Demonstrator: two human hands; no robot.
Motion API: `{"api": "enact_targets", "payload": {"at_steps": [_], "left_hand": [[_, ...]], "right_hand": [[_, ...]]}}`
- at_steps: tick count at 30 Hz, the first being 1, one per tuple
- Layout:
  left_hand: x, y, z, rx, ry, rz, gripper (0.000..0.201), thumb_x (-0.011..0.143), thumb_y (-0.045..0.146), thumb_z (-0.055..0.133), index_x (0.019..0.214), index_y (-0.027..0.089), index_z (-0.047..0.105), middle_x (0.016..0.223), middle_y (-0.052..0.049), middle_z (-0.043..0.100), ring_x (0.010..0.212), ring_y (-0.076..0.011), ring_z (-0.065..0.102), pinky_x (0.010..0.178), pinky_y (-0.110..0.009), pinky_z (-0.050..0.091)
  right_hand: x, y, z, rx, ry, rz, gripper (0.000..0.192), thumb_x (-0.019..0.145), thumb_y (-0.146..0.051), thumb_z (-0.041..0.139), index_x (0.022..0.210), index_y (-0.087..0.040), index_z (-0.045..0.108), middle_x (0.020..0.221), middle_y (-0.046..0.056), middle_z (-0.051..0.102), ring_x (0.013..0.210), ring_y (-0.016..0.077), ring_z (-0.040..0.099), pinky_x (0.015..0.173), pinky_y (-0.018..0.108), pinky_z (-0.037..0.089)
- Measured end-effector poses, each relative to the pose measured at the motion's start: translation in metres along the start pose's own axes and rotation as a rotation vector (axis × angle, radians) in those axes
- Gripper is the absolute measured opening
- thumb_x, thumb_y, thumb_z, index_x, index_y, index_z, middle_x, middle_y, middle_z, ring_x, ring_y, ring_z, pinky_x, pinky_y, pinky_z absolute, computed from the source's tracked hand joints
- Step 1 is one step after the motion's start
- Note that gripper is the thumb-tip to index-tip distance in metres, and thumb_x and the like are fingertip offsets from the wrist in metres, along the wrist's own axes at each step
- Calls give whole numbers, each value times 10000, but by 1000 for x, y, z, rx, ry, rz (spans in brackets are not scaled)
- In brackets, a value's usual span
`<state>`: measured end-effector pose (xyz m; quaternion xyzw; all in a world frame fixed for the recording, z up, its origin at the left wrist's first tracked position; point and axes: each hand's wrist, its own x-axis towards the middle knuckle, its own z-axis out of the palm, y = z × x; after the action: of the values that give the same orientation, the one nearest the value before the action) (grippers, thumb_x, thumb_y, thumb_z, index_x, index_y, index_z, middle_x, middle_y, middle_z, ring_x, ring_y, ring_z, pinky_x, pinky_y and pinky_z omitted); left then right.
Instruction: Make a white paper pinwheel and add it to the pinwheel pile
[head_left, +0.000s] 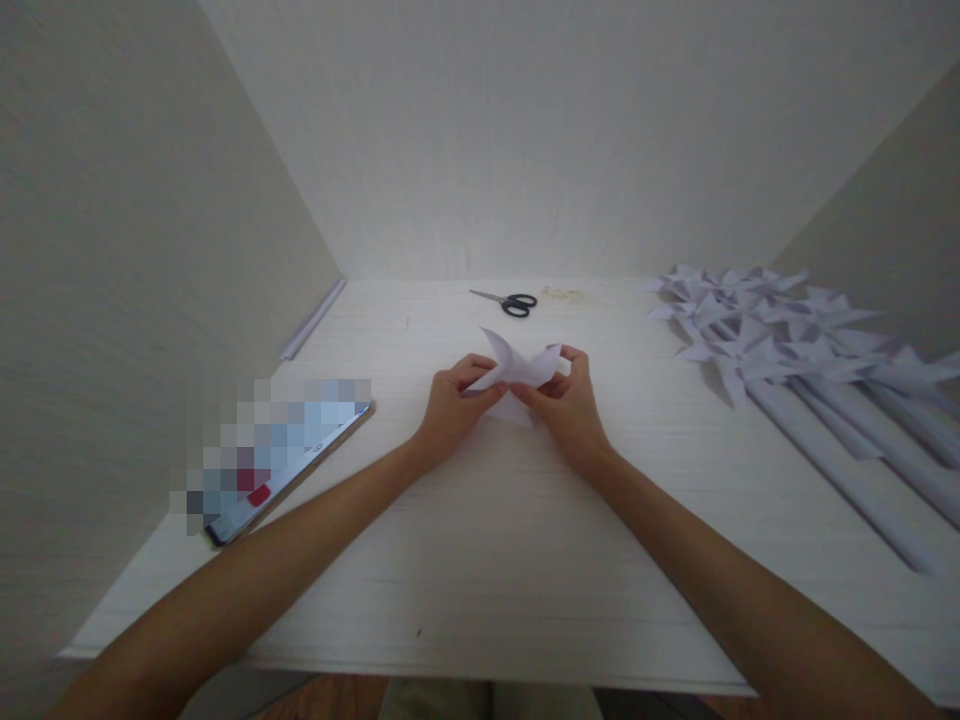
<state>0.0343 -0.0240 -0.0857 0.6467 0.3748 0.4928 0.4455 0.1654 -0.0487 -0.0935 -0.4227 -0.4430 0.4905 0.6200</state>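
Note:
Between my two hands is a white paper pinwheel, its pointed blades bent inward and standing up. My left hand grips its left side, thumb pressed near the centre. On the other side my right hand pinches it too, with the thumb at the centre and fingers behind a curled blade. The two thumbs almost meet at the middle. Part of the paper hangs below the thumbs, and the fingers behind it are partly hidden. Black-handled scissors lie just beyond the hands.
Many paper pinwheels with rolled paper sticks are piled on the right. A phone, partly blurred, rests at the left. One rolled paper tube lies along the left wall. Walls enclose the white table on three sides.

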Motion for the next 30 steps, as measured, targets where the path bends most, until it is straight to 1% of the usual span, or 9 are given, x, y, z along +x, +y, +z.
{"api": "enact_targets", "payload": {"at_steps": [5, 9, 11, 14, 17, 20, 24, 27, 30], "left_hand": [[0, -1, 1, 94, 4, 60, 64, 637, 190, 602, 600, 147, 632, 757, -22, 528, 734, -122, 499, 657, -232, 396], [1, -2, 0, 114, -15, 63, 82, 645, 199, 595, 600, 140, 630, 748, -28, 535, 734, -126, 504, 666, -240, 397], [1, -3, 0, 90, -34, 33, 87, 652, 210, 589, 620, 137, 625, 750, -28, 541, 737, -128, 505, 669, -244, 398], [2, -4, 0, -19, -83, -114, 124, 630, 228, 608, 711, 136, 605, 747, -21, 560, 707, -123, 513, 657, -254, 405], [5, -8, -5, -213, -164, -245, 284, 554, 217, 666, 810, 148, 565, 757, -14, 592, 692, -128, 536, 663, -271, 414], [10, -9, -13, -317, -264, -271, 319, 567, 256, 652, 859, 155, 571, 764, -16, 606, 700, -133, 545, 683, -277, 405], [14, -3, -19, -187, -483, -323, 241, 645, 329, 563, 734, 115, 631, 735, -45, 609, 682, -143, 535, 682, -284, 388], [12, 4, -17, -17, -595, -308, 145, 571, 244, 628, 644, 120, 640, 784, -39, 604, 726, -151, 535, 698, -279, 389], [10, 8, -13, 93, -639, -292, 97, 527, 178, 643, 605, 122, 640, 799, -42, 603, 747, -164, 540, 690, -282, 405]], "right_hand": [[-2, -1, 1, -64, 85, -18, 507, 554, -194, 670, 910, -237, 312, 651, -63, 544, 538, 92, 538, 498, 210, 432], [-3, -1, 1, -83, 101, -8, 497, 558, -197, 665, 910, -234, 317, 666, -52, 561, 550, 95, 549, 501, 212, 439], [-1, 1, 0, -81, 92, 6, 508, 556, -193, 667, 919, -233, 314, 678, -46, 571, 564, 99, 557, 515, 218, 445], [5, 3, -8, -78, 64, 75, 543, 545, -194, 677, 942, -237, 309, 667, -49, 574, 549, 102, 557, 506, 224, 444], [11, 0, -21, -48, -63, 169, 564, 530, -177, 685, 953, -243, 318, 634, -67, 562, 494, 85, 531, 468, 205, 420], [13, -8, -31, -35, -311, 264, 583, 512, -146, 689, 964, -233, 331, 632, -68, 559, 491, 76, 524, 461, 192, 410], [12, -20, -34, -219, -525, 316, 625, 535, -127, 668, 1032, -233, 305, 630, -58, 565, 483, 81, 517, 421, 175, 388], [10, -24, -32, -372, -564, 302, 627, 554, -119, 655, 1059, -226, 298, 576, -80, 529, 438, 60, 474, 379, 145, 340], [10, -23, -31, -398, -566, 293, 625, 564, -126, 645, 1068, -221, 288, 565, -86, 516, 429, 58, 463, 374, 145, 336]]}}
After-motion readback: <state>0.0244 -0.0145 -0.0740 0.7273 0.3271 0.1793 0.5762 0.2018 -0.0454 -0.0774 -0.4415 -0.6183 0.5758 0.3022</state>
